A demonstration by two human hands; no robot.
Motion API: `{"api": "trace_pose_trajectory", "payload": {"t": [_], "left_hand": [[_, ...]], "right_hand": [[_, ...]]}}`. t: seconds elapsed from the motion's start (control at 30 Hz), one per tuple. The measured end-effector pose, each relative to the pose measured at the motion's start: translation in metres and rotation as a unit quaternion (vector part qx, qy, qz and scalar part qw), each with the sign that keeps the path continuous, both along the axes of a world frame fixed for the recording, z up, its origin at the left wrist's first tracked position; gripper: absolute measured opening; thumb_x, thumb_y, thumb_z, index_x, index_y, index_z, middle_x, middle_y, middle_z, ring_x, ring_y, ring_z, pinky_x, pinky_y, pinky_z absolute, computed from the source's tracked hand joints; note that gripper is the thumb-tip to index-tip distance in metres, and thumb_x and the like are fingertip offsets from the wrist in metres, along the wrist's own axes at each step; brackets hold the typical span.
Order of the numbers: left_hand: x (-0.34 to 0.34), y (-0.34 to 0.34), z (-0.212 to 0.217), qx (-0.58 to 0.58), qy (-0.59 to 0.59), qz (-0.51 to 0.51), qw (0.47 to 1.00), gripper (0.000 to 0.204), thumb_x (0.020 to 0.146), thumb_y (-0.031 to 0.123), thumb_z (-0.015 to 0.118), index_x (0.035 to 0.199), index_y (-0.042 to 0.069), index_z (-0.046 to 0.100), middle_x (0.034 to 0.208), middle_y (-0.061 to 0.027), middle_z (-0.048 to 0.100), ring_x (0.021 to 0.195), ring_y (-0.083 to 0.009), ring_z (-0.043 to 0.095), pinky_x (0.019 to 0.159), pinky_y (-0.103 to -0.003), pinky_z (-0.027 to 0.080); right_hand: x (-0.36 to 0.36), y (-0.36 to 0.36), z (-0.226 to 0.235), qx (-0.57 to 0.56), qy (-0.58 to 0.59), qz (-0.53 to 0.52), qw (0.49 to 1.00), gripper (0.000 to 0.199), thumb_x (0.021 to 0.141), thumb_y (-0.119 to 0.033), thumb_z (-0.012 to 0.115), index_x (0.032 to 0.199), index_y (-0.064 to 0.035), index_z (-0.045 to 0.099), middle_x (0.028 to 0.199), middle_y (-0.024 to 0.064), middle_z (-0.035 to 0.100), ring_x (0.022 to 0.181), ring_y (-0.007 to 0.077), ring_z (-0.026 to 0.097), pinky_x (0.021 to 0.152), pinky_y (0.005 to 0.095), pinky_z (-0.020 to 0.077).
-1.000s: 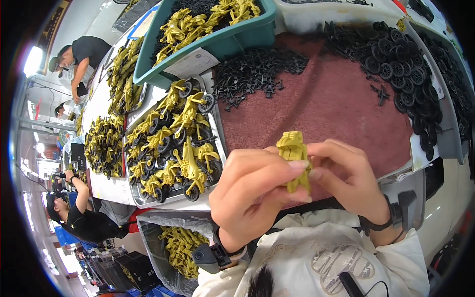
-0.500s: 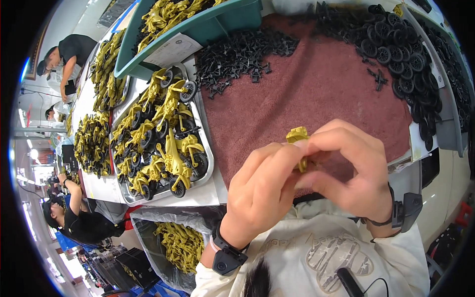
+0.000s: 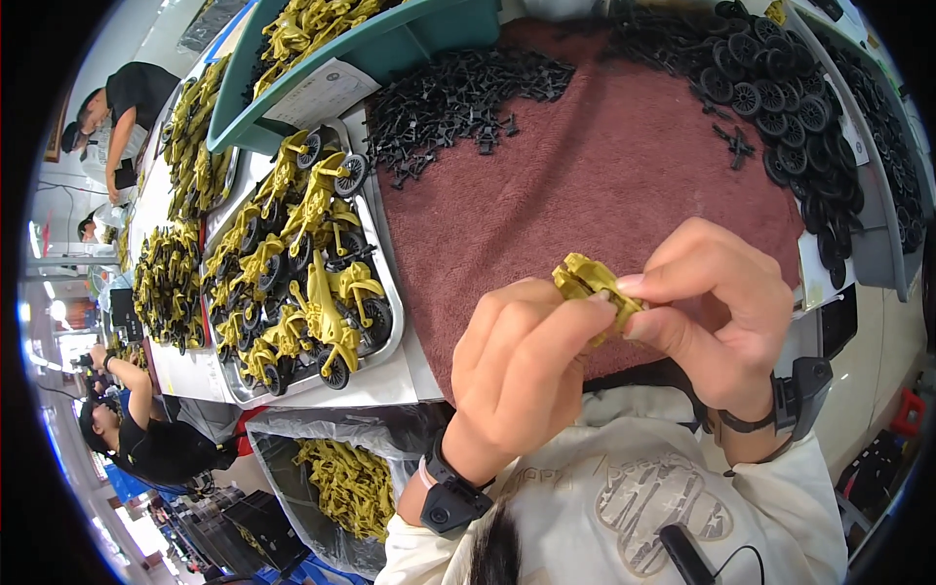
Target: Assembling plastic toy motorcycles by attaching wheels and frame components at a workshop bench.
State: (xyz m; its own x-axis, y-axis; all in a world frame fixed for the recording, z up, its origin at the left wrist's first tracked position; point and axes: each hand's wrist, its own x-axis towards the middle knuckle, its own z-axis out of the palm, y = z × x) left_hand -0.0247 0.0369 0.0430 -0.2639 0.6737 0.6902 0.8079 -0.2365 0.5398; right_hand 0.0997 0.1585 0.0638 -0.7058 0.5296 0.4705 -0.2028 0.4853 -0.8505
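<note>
Between my two hands, over the near part of the reddish towel (image 3: 575, 195), is a yellow plastic toy motorcycle body (image 3: 582, 270). My left hand (image 3: 517, 366) grips it from the left with thumb and fingers. The thumb and index finger of my right hand (image 3: 726, 307) pinch its right end. My fingers cover much of the body, so I cannot tell whether a small part is being pressed against it. No wheel shows on it.
A metal tray (image 3: 395, 312) of yellow motorcycles with black wheels stands left. Beyond are a green bin (image 3: 390, 44) and small black parts (image 3: 458, 107). Black wheels (image 3: 780, 107) lie far right, beside a grey bin (image 3: 882, 195). A lined bin (image 3: 283, 458) holds yellow bodies. Two co-workers (image 3: 146, 429) work left.
The yellow body has turned and shows more of itself between my fingers. My right hand has shifted slightly right, its thumb and index finger now pinching the piece. The view has shifted slightly.
</note>
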Motion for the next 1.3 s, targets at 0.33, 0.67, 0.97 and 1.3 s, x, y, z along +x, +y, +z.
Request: {"api": "trace_pose_trajectory", "payload": {"t": [0.33, 0.67, 0.97, 1.3], "left_hand": [[-0.013, -0.018, -0.024, 0.042, -0.187, 0.117, 0.974, 0.022, 0.076, -0.011, 0.07, 0.093, 0.002, 0.065, 0.081, -0.0099, 0.058, 0.076, -0.0236, 0.061, 0.065, -0.031, 0.05], [-0.028, -0.069, -0.02, -0.264, 0.061, 0.101, 0.957, 0.04, 0.071, -0.002, 0.073, 0.11, 0.006, 0.066, 0.109, -0.0127, 0.06, 0.101, -0.0314, 0.056, 0.089, -0.04, 0.045], [-0.028, -0.065, -0.021, -0.266, 0.062, -0.001, 0.962, 0.046, 0.066, -0.001, 0.07, 0.111, 0.004, 0.068, 0.116, -0.0116, 0.063, 0.105, -0.0324, 0.059, 0.092, -0.041, 0.048], [-0.047, -0.039, -0.004, -0.253, 0.009, 0.179, 0.951, 0.045, 0.087, 0.009, 0.064, 0.128, -0.002, 0.049, 0.116, -0.0213, 0.048, 0.105, -0.0368, 0.051, 0.092, -0.042, 0.043]], "right_hand": [[0.025, 0.029, -0.026, -0.222, 0.021, -0.067, 0.973, 0.01, 0.092, -0.007, 0.064, 0.093, 0.002, 0.06, 0.086, 0.0032, 0.056, 0.076, 0.007, 0.05, 0.072, 0.0206, 0.0409], [0.033, 0.031, -0.016, -0.229, -0.025, -0.095, 0.969, 0.018, 0.091, -0.009, 0.062, 0.106, 0.0002, 0.06, 0.102, 0.008, 0.06, 0.079, 0.0096, 0.057, 0.07, 0.0202, 0.046], [0.033, 0.037, -0.013, -0.05, -0.092, -0.105, 0.989, 0.015, 0.082, 0.011, 0.065, 0.096, 0.0055, 0.066, 0.101, 0.0085, 0.06, 0.083, 0.011, 0.06, 0.072, 0.0213, 0.0503], [0.006, -0.017, -0.038, -0.326, -0.093, -0.009, 0.941, 0.018, 0.085, 0.011, 0.062, 0.102, 0.0086, 0.065, 0.109, 0.0118, 0.059, 0.093, 0.0175, 0.066, 0.084, 0.0272, 0.0553]]}}
